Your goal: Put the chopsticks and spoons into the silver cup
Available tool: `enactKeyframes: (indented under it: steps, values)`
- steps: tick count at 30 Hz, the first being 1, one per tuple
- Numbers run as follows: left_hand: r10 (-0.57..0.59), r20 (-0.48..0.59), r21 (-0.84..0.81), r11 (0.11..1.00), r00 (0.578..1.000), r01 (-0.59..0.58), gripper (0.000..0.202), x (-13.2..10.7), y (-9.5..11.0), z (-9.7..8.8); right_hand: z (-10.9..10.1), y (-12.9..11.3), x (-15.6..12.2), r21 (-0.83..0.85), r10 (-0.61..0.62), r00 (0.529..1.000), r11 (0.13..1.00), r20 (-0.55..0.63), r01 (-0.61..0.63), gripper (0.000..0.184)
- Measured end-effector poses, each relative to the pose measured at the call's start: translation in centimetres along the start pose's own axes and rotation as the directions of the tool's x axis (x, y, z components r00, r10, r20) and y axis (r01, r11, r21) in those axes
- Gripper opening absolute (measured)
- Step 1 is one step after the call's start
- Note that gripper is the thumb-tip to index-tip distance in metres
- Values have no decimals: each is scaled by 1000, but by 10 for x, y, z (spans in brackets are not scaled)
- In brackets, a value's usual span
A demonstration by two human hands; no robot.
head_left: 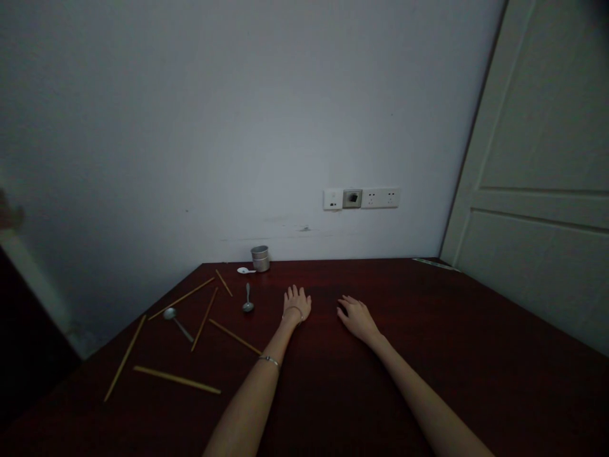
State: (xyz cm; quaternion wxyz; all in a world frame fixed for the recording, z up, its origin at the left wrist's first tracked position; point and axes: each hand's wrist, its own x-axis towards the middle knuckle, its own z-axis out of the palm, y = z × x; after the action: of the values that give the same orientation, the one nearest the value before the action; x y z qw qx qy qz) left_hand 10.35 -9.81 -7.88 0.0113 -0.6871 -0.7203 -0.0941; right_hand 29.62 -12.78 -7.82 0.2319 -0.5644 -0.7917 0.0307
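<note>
Dim light; pale wall ahead of us at 12 o'clock, socket plates on it toward 1, panelled door at 2. Dark red-brown tabletop beneath our arms.

Left grip: palm down, fingers fanned out, thin bangle by the wrist, bracelet farther up the forearm. Right grip: at 3 o'clock from the left, well apart from it, fingers loosely bent, thumb standing off from them.

Nearest our left grip, the near metal spoon at 9 o'clock, handle to 12, bowl toward us. Metal cup upright by the wall at 11; white spoon just beside its base, contact we cannot tell. Far metal spoon farther out at 9, handle slanting to 5. Six chopsticks scattered between 8 and 10, one running up to our left forearm; whether they touch, we cannot tell
</note>
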Motion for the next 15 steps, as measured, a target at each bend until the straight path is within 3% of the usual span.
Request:
enactKeyframes:
  steps: [15]
  values:
    - [-12,-10,-11,1000,1000,12,54,-1,1,3,5,7,4,-43,-24,999,999,22,24,40]
